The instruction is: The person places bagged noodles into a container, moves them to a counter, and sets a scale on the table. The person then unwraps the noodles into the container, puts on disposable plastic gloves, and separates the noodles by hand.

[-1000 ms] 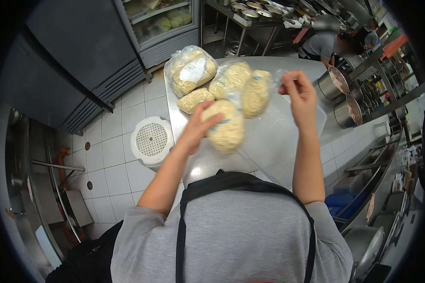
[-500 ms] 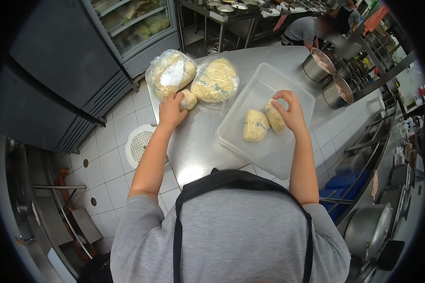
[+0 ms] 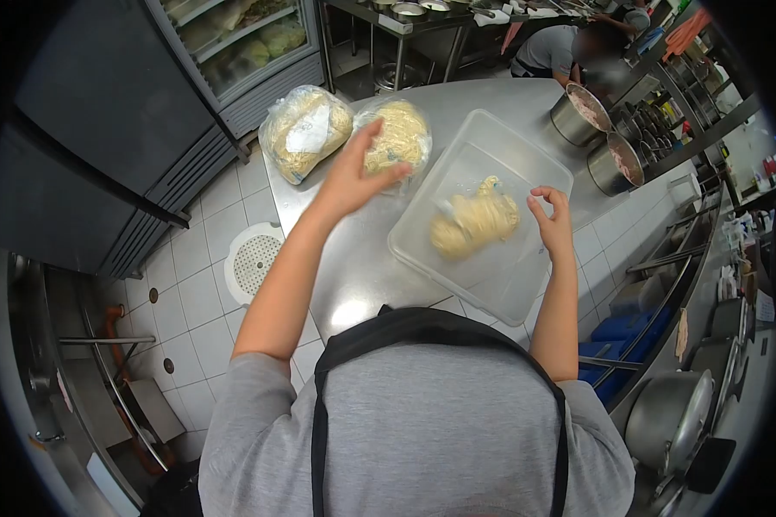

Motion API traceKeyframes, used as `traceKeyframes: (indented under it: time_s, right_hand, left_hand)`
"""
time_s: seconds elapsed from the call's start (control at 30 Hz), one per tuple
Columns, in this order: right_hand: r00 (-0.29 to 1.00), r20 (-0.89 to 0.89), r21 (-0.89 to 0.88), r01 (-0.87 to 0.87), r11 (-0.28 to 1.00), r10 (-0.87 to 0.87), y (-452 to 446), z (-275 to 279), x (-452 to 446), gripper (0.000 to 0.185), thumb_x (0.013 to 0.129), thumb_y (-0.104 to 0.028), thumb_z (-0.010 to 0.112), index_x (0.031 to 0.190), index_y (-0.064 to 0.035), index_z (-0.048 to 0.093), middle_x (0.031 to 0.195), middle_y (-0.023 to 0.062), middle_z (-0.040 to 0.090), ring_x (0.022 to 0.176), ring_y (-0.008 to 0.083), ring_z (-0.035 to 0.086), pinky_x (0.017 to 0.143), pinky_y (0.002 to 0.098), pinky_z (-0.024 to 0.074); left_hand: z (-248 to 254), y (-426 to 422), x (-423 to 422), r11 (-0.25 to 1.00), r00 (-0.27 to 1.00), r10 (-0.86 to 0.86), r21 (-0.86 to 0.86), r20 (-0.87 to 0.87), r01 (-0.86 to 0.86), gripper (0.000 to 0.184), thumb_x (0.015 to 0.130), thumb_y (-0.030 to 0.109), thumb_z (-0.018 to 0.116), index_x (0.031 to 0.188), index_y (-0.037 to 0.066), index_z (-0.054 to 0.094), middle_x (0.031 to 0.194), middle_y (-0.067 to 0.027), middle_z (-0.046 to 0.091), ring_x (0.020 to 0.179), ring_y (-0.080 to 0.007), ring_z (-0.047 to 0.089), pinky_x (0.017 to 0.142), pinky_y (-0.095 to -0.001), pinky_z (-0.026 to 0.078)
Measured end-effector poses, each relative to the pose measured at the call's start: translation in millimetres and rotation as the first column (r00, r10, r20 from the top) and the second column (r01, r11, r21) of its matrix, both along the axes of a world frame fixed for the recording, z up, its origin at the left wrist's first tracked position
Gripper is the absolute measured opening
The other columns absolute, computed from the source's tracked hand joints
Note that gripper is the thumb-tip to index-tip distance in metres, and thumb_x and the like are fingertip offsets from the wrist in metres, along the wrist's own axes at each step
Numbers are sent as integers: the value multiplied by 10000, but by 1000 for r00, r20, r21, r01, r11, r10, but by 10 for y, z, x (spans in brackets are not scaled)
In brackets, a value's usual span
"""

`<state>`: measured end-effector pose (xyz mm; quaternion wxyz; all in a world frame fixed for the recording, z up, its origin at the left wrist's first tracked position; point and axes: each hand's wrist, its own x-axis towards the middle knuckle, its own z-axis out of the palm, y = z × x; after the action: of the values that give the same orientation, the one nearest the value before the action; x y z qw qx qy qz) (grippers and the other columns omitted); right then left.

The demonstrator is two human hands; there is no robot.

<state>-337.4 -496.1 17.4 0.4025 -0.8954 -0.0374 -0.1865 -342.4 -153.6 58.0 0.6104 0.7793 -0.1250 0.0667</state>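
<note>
My left hand (image 3: 353, 175), fingers spread and empty, is in front of a clear bag of pale yellow shreds (image 3: 399, 138) and hides part of it. Left of that lies a larger bag (image 3: 300, 142) with a white label. Several wrapped yellow bundles (image 3: 476, 222), blurred by motion, lie close together in a translucent plastic tub (image 3: 466, 155). Over the tub's right side is my right hand (image 3: 553, 220), its fingers curled but apart and holding nothing.
Two metal pots (image 3: 579, 115) with pinkish contents stand at the table's right edge. A round white stool (image 3: 252, 263) is left of the steel table (image 3: 345, 284). A co-worker (image 3: 547, 52) bends over beyond the table. A glass-door fridge (image 3: 241, 52) stands behind left.
The small bundle under my left hand has left its place beside the bags, and the group in the tub looks larger. My left hand has moved right and opened; my right hand has moved off the bundles.
</note>
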Motion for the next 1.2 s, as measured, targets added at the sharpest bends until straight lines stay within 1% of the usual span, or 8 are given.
traceKeyframes:
  time_s: [0.17, 0.4, 0.63, 0.73, 0.8, 1.03, 1.1, 1.2]
  right_hand:
    - [998, 55, -167, 13, 986, -4, -32, -130, -64, 203, 743, -205, 653, 903, -98, 589, 1074, 91, 510, 1042, 262, 437, 881, 358, 350]
    - [958, 187, -184, 253, 950, -219, -161, -96, -127, 265, 744, -185, 651, 982, -114, 558, 1203, 146, 426, 1150, 324, 366, 932, 393, 318]
    - [968, -191, -224, 116, 968, -160, -493, -455, -159, 427, 766, -101, 598, 1167, -112, 449, 1315, 219, 280, 1236, 367, 288, 958, 408, 331]
    - [941, -252, -142, 193, 971, -224, -514, -527, -27, 406, 789, -28, 521, 1181, -110, 449, 1328, 212, 273, 1218, 360, 323, 951, 395, 348]
    - [963, -206, -194, 132, 972, -172, -550, -510, 152, 411, 793, 15, 468, 1185, -108, 447, 1329, 190, 290, 1200, 352, 349, 961, 384, 338]
    - [951, -188, -589, 90, 803, -244, -126, -151, 571, 429, 779, 13, 503, 1182, -128, 458, 1322, 150, 333, 1203, 306, 362, 963, 407, 327]
    - [985, 163, -617, 145, 774, -54, 174, -36, 742, 440, 754, -27, 562, 1170, -139, 467, 1321, 123, 350, 1190, 295, 381, 961, 420, 323]
    - [918, 137, -526, -251, 813, 372, 969, 203, 944, 463, 719, -79, 611, 1157, -126, 468, 1309, 106, 376, 1166, 303, 402, 934, 396, 367]
  left_hand:
    - [-376, 692, 716, 719, 867, 352, 491, 351, -491, 752, 687, 326, 695, 1295, 81, 327, 1300, -176, 347, 1208, -349, 320, 955, -453, 335]
    - [-444, 1303, 1315, 424, 813, 562, 792, 150, -439, 819, 689, 441, 660, 1345, 143, 270, 1403, -161, 199, 1246, -358, 275, 985, -434, 310]
    - [-707, 1660, 1581, 523, 799, 587, 814, -129, -253, 987, 596, 464, 708, 1377, 154, 190, 1355, -138, 327, 1233, -309, 328, 979, -404, 334]
    - [-744, 1725, 1507, 597, 793, 602, 711, -92, -371, 964, 573, 441, 711, 1344, 77, 261, 1248, -178, 454, 1139, -303, 451, 938, -356, 382]
    - [-670, 1773, 1473, 701, 765, 535, 693, -358, -166, 845, 566, 396, 702, 1256, 16, 399, 1147, -196, 532, 1029, -298, 540, 872, -333, 430]
    - [-886, 1739, 863, 747, 822, 518, 593, -237, -300, 650, 597, 343, 654, 1115, -27, 523, 1034, -223, 584, 949, -298, 581, 803, -325, 449]
    - [-978, 1733, 597, 815, 849, 476, 479, -230, -327, 492, 634, 280, 638, 1012, -29, 572, 908, -177, 617, 832, -236, 599, 741, -299, 455]
    - [-1106, 1686, 119, 947, 878, 308, 206, -368, -246, 279, 698, 183, 609, 904, -5, 602, 754, -67, 614, 685, -126, 556, 650, -266, 442]
